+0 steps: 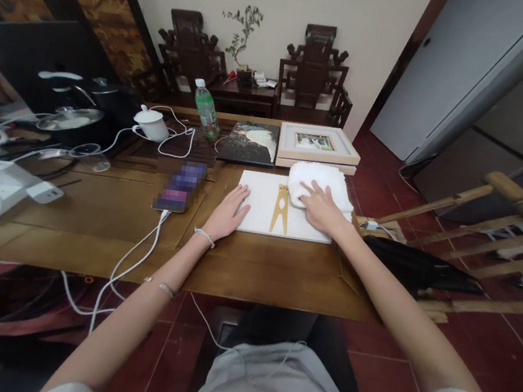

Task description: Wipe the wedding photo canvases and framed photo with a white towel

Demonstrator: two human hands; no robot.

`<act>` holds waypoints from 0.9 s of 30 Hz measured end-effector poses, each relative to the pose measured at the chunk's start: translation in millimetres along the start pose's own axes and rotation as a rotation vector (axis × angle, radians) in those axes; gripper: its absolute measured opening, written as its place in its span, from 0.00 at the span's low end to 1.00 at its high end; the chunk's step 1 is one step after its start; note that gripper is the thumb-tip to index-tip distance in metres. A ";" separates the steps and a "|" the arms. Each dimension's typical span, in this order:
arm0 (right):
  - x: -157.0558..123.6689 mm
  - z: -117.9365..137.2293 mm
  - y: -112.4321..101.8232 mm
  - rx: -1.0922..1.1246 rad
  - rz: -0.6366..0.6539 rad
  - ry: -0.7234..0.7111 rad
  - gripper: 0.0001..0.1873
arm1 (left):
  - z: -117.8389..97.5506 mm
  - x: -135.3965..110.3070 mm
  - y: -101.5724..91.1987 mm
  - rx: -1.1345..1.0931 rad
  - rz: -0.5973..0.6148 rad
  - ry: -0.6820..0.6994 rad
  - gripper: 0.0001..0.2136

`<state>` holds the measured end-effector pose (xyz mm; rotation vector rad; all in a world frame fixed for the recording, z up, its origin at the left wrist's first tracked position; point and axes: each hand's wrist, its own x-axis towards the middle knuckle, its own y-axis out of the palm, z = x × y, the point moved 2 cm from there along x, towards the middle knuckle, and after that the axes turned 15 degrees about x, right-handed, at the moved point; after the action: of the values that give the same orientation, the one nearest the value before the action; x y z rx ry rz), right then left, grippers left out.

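Palms down

Your open, empty left hand (229,210) touches a white rectangular board (257,211) on the brown wooden surface (252,265); a golden clothespin-shaped piece (281,210) lies mid-board; your spread right hand (323,208) rests atop a folded white cloth (315,173).

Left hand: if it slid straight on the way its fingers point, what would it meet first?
The left hand would probably cross the white board and meet the dark picture behind it first; exact angle and depth are hard to judge.
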<state>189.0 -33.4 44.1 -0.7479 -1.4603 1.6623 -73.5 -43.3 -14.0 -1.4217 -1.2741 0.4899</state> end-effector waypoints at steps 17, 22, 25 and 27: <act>-51.3 24.4 -4.9 0.128 0.020 -0.051 0.23 | -4.4 -0.6 0.4 0.005 -0.032 -0.007 0.23; -2.4 2.2 -5.7 0.047 0.034 -0.006 0.26 | -2.0 -1.4 0.0 -0.009 -0.038 0.007 0.24; -0.9 1.5 -3.7 0.015 0.034 -0.023 0.27 | -2.2 -1.6 0.2 -0.011 -0.038 0.006 0.24; -14.2 7.4 -1.7 0.010 0.040 -0.040 0.26 | -3.2 -1.5 0.2 -0.011 -0.039 0.000 0.23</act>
<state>190.5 -49.3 46.0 -0.7463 -1.4728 1.7222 -71.3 -45.9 -13.8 -1.4034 -1.3034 0.4573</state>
